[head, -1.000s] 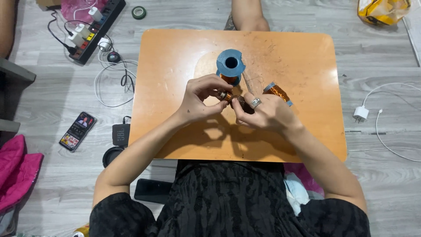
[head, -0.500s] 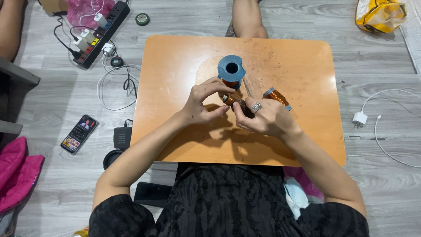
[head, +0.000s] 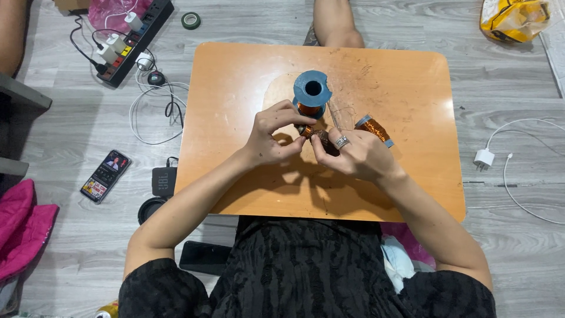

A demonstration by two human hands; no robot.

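Observation:
Both hands meet over the middle of a low orange table (head: 235, 106). My left hand (head: 272, 136) and my right hand (head: 352, 154), which wears a ring, pinch a small coil of copper wire (head: 313, 133) between their fingertips. Just beyond the hands stands an upright blue spool (head: 312, 93) wound with copper wire. A second small copper-wound spool (head: 374, 129) lies on its side right of my right hand. Thin loose wire strands lie on the tabletop near the spools.
On the grey floor at left are a power strip (head: 132, 36) with plugs and cables, a phone (head: 106, 175), a dark speaker (head: 163, 181) and pink cloth (head: 20, 229). A tape roll (head: 190, 20) lies up top, a yellow bag (head: 513, 16) top right, a white charger (head: 485, 158) at right.
The view has shifted slightly. Both hands stay together on the small coil with only small finger movements.

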